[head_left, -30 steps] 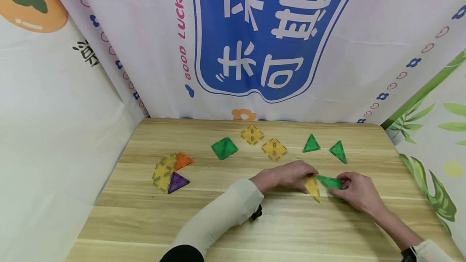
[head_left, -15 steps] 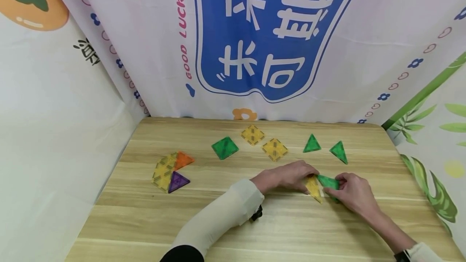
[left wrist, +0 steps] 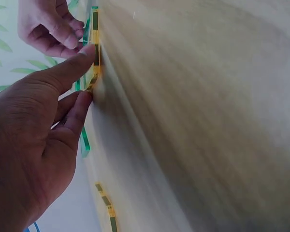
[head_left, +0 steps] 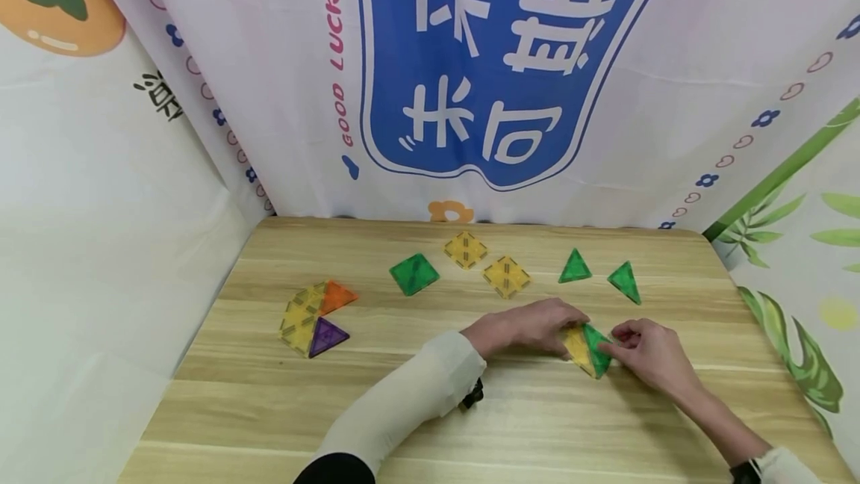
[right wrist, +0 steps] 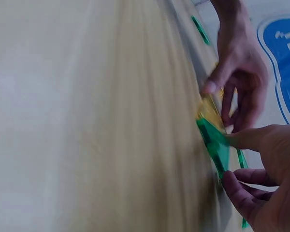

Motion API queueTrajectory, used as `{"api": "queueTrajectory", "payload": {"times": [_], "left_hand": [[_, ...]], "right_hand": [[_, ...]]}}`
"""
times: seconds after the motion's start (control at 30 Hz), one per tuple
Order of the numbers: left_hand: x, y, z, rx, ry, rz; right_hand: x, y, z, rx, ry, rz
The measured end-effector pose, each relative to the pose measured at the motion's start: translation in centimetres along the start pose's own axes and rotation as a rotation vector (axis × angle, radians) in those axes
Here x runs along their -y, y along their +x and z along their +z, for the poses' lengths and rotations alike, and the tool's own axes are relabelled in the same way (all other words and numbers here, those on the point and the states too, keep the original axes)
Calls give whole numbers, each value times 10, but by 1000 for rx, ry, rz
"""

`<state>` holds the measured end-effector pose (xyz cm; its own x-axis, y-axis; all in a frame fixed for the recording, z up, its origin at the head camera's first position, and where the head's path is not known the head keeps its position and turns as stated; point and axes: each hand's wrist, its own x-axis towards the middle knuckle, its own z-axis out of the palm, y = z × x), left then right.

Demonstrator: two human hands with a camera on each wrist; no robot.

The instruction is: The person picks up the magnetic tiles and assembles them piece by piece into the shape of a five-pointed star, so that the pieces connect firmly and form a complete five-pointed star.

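Near the right of the table in the head view, my left hand pinches a yellow translucent triangular magnetic tile by its left side. My right hand holds a green triangular magnetic tile between thumb and fingers. The long edges of the two tiles lie side by side and appear to touch. In the right wrist view the green tile is tilted, with the yellow tile just beyond it. The left wrist view catches the yellow tile edge-on, thumb and fingers at its border.
Behind the hands lie two green triangles, two yellow squares and a green square. At left, a yellow piece adjoins an orange triangle and a purple triangle. A printed curtain stands behind the table.
My right hand has brought the green triangle leftward and turned it, closing the gap to the yellow one. My left hand has kept its place on the yellow tile.
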<state>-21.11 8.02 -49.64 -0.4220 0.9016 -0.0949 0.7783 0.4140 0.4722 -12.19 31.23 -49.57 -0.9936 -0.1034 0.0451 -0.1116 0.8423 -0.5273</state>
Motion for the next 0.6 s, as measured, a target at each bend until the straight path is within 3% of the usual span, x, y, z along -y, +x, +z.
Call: {"api": "queueTrajectory", "payload": {"times": [0.1,0.37,0.6], "left_hand": [[4,-1,-5,-16,3,-31],[14,5,-13,-99,116,-123],[15,16,-6,-65,191,-225]], "right_hand": [[-10,10,-7,-28,3,-8],[-37,46,-23,-133,-38,-81],[-48,71,-27,-123,-81,-160]]}}
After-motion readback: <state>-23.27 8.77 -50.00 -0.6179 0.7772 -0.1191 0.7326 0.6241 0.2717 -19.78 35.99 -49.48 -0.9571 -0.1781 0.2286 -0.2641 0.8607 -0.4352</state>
